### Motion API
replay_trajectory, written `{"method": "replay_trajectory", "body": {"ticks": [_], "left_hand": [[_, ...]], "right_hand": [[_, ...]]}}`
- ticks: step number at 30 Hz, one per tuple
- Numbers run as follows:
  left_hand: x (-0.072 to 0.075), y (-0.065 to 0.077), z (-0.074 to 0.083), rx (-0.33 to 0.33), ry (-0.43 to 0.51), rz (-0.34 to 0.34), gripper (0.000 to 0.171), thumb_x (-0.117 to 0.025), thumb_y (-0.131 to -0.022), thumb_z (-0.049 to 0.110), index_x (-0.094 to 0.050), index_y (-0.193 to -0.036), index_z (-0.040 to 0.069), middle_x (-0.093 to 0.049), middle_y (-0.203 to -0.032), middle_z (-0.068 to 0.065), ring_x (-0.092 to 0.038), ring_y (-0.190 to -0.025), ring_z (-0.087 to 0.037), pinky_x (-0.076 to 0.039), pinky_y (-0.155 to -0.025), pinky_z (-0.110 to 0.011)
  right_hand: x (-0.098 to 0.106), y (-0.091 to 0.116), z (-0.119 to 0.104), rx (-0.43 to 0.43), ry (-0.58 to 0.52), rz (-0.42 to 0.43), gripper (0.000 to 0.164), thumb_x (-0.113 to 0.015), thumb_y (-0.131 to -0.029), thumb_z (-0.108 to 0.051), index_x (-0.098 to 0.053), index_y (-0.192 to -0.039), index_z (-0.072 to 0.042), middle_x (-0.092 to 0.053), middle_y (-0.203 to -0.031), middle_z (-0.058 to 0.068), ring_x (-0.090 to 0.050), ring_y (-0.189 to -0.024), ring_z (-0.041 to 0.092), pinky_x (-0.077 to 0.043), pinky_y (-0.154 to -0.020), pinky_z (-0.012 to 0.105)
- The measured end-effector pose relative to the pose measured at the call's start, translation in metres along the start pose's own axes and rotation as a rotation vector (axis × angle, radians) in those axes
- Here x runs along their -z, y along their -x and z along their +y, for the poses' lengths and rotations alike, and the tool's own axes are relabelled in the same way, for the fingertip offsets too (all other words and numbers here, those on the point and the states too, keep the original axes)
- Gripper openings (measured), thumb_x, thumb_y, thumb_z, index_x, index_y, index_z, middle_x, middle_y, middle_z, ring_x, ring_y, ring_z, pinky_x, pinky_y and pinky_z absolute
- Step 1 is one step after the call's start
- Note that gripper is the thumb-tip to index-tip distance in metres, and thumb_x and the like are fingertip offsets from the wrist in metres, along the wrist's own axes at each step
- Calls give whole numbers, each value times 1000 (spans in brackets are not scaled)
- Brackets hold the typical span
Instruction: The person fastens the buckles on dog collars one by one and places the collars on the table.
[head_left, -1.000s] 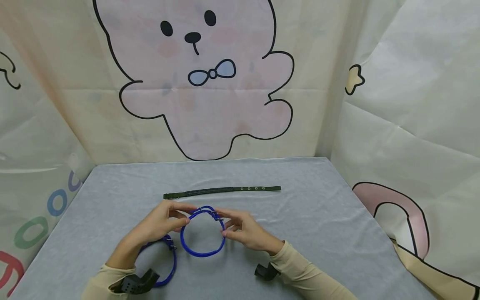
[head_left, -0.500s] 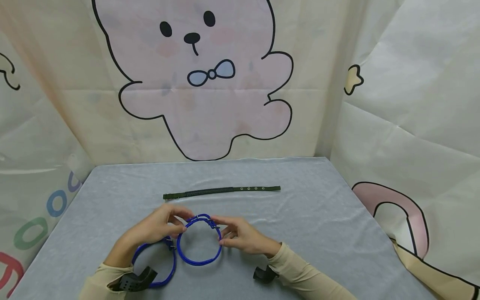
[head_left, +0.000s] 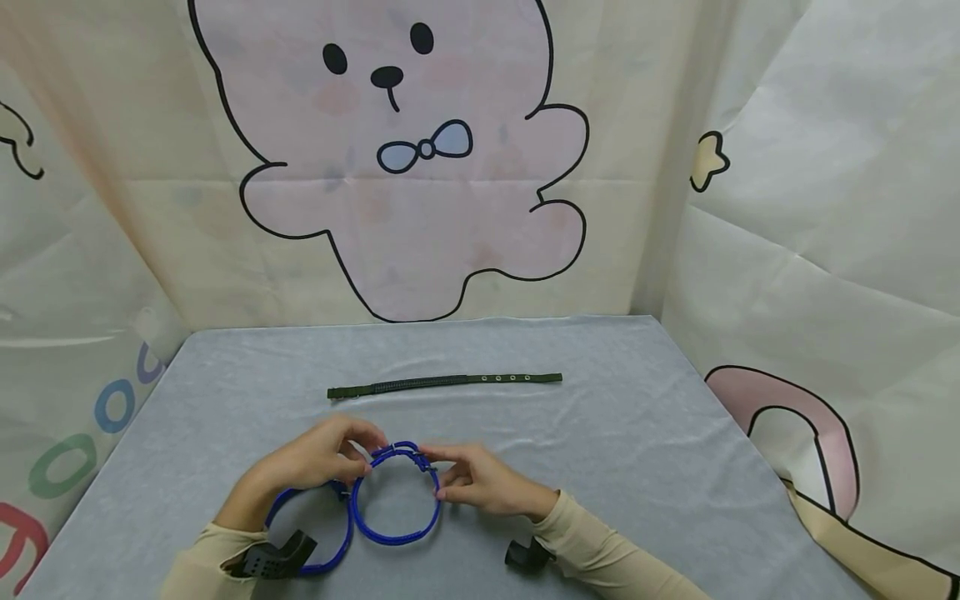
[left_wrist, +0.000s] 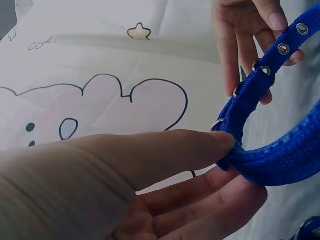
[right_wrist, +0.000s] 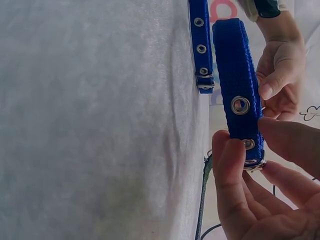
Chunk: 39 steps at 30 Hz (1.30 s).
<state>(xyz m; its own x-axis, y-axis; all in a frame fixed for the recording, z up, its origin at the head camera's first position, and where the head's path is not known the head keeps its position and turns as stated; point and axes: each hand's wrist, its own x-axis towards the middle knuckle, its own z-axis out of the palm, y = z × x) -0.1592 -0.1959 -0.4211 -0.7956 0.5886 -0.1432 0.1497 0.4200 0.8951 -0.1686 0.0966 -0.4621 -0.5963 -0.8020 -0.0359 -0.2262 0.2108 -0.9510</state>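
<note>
Both hands hold a blue pet collar (head_left: 393, 540), buckled into a loop, over the near middle of the table. My left hand (head_left: 322, 454) pinches its upper left side between thumb and fingers; in the left wrist view the thumb (left_wrist: 200, 145) presses the blue webbing beside the buckle end. On the other side, my right hand (head_left: 487, 479) pinches the collar near the buckle, and metal eyelets (right_wrist: 240, 105) show in the right wrist view. A second blue collar (head_left: 347, 546), also looped, lies under my left forearm, which partly hides it.
A dark green collar (head_left: 442, 382) lies stretched out straight behind the hands. Grey cloth covers the table (head_left: 600, 417). Printed curtains (head_left: 480, 233) stand at the back and both sides.
The held blue collar and both hands have come down and slightly left, toward the near edge, beside the second blue collar. The green collar has stayed in place.
</note>
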Motion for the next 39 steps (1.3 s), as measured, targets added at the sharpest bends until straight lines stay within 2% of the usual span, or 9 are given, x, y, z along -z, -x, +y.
{"method": "replay_trajectory", "body": {"ticks": [6, 11, 17, 25, 31, 39], "left_hand": [[-1, -3, -5, 15, 27, -32, 27, -67, -90, -3, -64, -117, -5, -66, -110, -18, -71, -92, -30, -58, -66, -27], [-2, -4, -9, 13, 28, -54, 27, -68, -89, -4, -63, -115, -4, -65, -106, -17, -71, -89, -27, -57, -65, -27], [-5, -5, -10, 25, 35, -77, 26, -67, -87, -7, -62, -112, -4, -65, -100, -15, -70, -84, -23, -56, -64, -25], [-8, -6, -11, 38, -2, -83, 23, -69, -87, -6, -63, -109, -4, -66, -96, -15, -67, -71, -16, -55, -57, -26], [-11, -8, -12, 58, -23, -70, 24, -71, -85, -5, -64, -107, -2, -67, -96, -14, -66, -71, -16, -56, -55, -27], [-11, -10, -18, 46, -40, -80, 22, -71, -86, -6, -65, -107, -3, -68, -95, -14, -67, -72, -15, -55, -57, -26]], "right_hand": [[-3, 1, 1, -42, -9, -9, 66, -63, -92, 12, -41, -153, -2, -48, -151, 26, -69, -95, 9, -54, -77, 14], [-4, 1, 2, -38, 21, -18, 63, -62, -93, 11, -43, -152, -1, -49, -150, 26, -66, -90, 1, -53, -76, 13], [-5, 0, 3, -46, 50, -40, 59, -60, -96, 8, -44, -152, -2, -50, -150, 25, -63, -85, -1, -49, -71, 12], [-7, 1, 4, -85, 49, -56, 62, -62, -95, 7, -42, -153, -2, -50, -150, 25, -70, -99, 11, -53, -79, 13], [-7, 0, 4, -95, 99, -53, 62, -66, -94, 3, -44, -152, -4, -55, -146, 22, -61, -91, -1, -51, -74, 13], [-7, 0, 4, -110, 141, -45, 59, -69, -95, -5, -48, -150, -6, -59, -143, 15, -60, -89, -1, -50, -72, 14]]}}
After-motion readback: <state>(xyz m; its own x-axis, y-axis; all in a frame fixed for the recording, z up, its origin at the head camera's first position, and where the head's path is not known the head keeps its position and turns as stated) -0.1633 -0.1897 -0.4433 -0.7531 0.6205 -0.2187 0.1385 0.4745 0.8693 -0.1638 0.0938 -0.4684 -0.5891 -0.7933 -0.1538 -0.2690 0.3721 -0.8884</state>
